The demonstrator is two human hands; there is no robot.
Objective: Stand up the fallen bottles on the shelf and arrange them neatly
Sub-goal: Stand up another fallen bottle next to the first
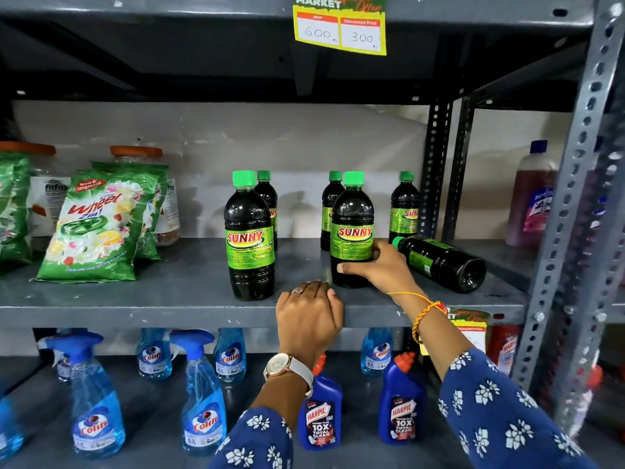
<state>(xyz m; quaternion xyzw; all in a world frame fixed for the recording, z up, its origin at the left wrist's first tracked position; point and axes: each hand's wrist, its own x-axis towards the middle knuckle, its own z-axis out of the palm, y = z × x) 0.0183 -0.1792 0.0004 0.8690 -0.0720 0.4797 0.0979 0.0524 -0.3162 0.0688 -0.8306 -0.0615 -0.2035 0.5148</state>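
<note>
Dark Sunny bottles with green caps and green labels stand on the grey middle shelf (135,309). My right hand (375,269) grips the lower part of an upright front bottle (351,225). Another upright bottle (249,238) stands to its left at the front. Three more stand behind: one (267,194) at the left, one (329,204) in the middle, one (404,208) at the right. One bottle (443,262) lies on its side at the right, cap pointing left toward my right hand. My left hand (309,316) rests on the shelf's front edge, fingers curled, holding nothing.
Green Wheel detergent packets (94,228) and orange-lidded jars (137,157) fill the shelf's left side. A perforated grey upright (568,204) bounds the right, with a purple bottle (531,198) beyond. Below stand blue Colin sprays (203,401) and Harpic bottles (400,401). A yellow price tag (340,28) hangs above.
</note>
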